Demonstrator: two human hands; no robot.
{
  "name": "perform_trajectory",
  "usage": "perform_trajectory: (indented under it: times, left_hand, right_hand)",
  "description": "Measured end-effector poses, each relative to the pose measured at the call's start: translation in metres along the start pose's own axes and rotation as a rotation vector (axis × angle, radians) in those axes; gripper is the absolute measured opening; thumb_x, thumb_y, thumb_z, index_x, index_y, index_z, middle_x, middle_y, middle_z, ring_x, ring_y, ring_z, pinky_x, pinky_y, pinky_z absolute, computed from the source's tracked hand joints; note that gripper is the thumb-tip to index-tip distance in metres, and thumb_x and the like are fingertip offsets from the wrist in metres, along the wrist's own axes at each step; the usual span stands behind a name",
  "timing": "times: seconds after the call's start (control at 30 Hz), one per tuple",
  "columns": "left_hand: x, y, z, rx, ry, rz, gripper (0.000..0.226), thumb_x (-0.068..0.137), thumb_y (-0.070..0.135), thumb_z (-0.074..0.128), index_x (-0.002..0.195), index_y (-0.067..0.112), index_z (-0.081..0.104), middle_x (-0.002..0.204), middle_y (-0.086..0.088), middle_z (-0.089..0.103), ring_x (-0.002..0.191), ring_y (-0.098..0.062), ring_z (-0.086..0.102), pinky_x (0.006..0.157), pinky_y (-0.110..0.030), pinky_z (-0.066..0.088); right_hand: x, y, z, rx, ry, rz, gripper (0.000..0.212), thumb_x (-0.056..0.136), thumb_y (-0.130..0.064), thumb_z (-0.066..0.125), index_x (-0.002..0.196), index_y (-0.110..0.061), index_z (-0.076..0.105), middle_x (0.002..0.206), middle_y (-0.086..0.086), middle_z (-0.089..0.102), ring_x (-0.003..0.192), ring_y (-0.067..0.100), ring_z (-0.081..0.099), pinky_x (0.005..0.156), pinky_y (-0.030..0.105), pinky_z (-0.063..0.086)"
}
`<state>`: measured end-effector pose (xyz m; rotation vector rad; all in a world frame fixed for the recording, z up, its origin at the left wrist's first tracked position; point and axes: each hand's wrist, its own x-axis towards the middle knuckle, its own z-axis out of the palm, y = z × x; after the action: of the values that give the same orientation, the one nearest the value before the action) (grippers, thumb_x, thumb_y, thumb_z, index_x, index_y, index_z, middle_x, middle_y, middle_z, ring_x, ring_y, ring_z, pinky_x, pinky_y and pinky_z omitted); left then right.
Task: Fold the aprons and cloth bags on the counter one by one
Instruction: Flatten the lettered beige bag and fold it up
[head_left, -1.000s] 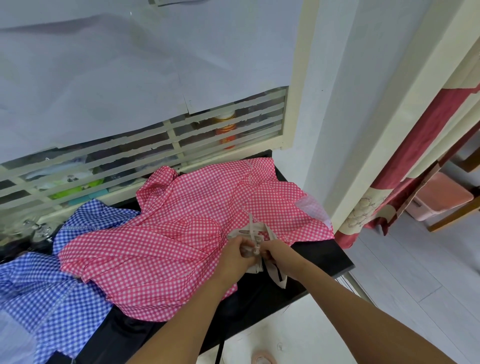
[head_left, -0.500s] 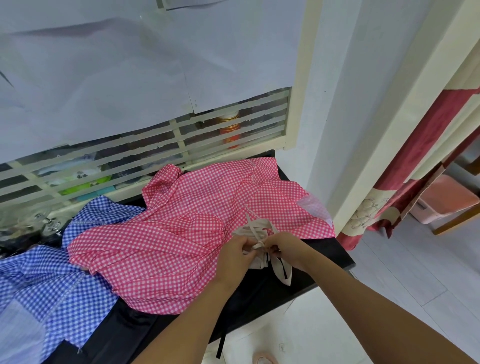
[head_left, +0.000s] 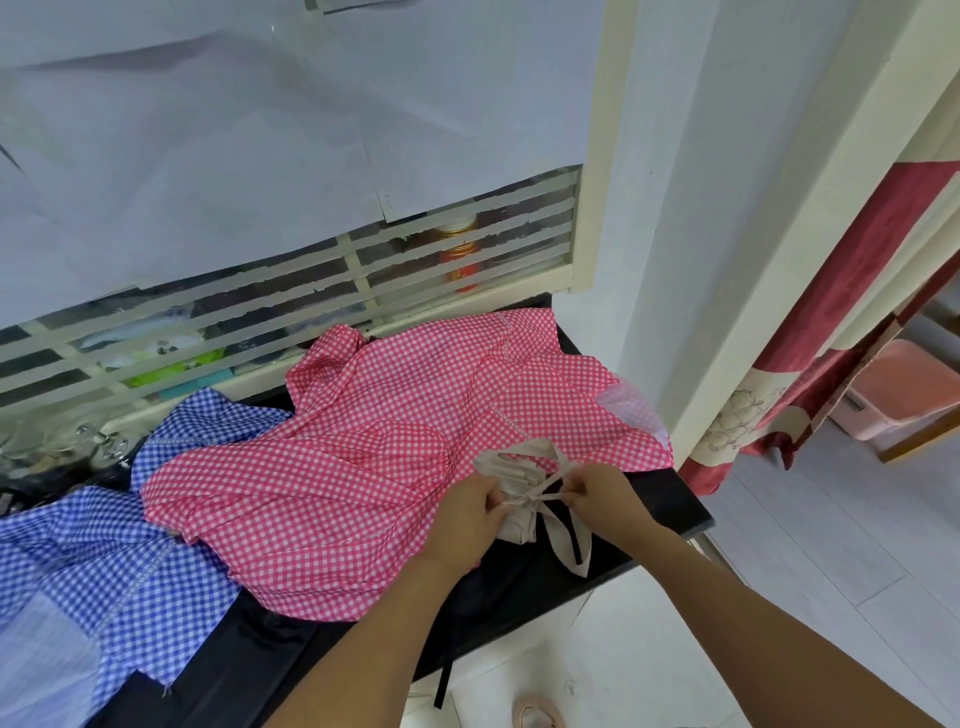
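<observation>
A small folded beige cloth bag (head_left: 511, 465) lies at the right end of the black counter (head_left: 670, 493), partly on a crumpled pink checked apron (head_left: 363, 467). My left hand (head_left: 465, 512) and my right hand (head_left: 597, 493) each pinch one of the bag's straps, which cross in a knot (head_left: 530, 500) between them. A strap loop (head_left: 569, 540) hangs over the front edge. A blue checked apron (head_left: 88, 561) lies rumpled to the left.
A slatted window (head_left: 311, 291) with jars behind it runs along the back of the counter. A white wall corner (head_left: 675, 260) rises at the right. Beyond it are a red curtain (head_left: 841, 312) and a pink stool (head_left: 909, 389). White floor tiles lie below.
My hands have drawn apart, pulling the two straps out sideways and tightening the knot on the folded bag. The view has shifted slightly right.
</observation>
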<state>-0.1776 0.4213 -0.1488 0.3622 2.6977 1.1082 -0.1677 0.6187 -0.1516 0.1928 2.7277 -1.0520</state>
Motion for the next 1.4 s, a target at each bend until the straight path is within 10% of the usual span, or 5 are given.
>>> perform_trajectory:
  times: [0.53,0.87,1.17,1.4]
  left_hand:
    - [-0.006,-0.01,-0.009,0.072,-0.145,-0.061,0.028,0.085,0.005,0.059,0.064,0.02,0.046,0.065,0.007,0.052,0.06,-0.004,0.045,0.056,-0.013,0.038]
    - [-0.008,-0.001,-0.007,-0.552,-0.148,-0.273,0.023,0.089,-0.004,0.058,0.071,0.007,0.051,0.083,-0.011,0.072,0.074,-0.009,0.068,0.068,-0.018,0.051]
    - [-0.01,-0.005,-0.017,-0.064,-0.198,-0.121,0.003,0.092,0.017,0.059,0.092,0.016,0.057,0.091,-0.002,0.061,0.081,-0.006,0.053,0.076,-0.02,0.047]
    - [-0.002,0.0,-0.003,0.592,-0.366,0.203,0.094,0.081,0.038,0.068,0.153,0.022,0.008,0.159,-0.001,0.006,0.146,-0.023,0.006,0.12,-0.039,0.008]
  right_hand:
    - [-0.005,0.01,0.018,0.089,0.124,0.19,0.016,0.09,-0.009,0.057,0.088,-0.004,0.072,0.089,0.004,0.068,0.081,0.014,0.059,0.073,0.021,0.042]
    - [0.0,0.014,0.018,0.116,0.096,0.231,0.016,0.087,-0.008,0.058,0.073,-0.005,0.065,0.076,0.005,0.064,0.07,0.013,0.057,0.059,0.016,0.04]
    - [0.001,0.015,0.014,0.093,0.082,0.215,0.018,0.089,-0.01,0.06,0.072,-0.013,0.064,0.073,-0.002,0.061,0.068,0.007,0.054,0.06,0.014,0.039]
    - [-0.015,0.021,0.001,0.089,0.092,0.047,0.013,0.091,-0.015,0.058,0.098,-0.019,0.047,0.102,-0.006,0.046,0.085,0.012,0.053,0.073,0.019,0.044]
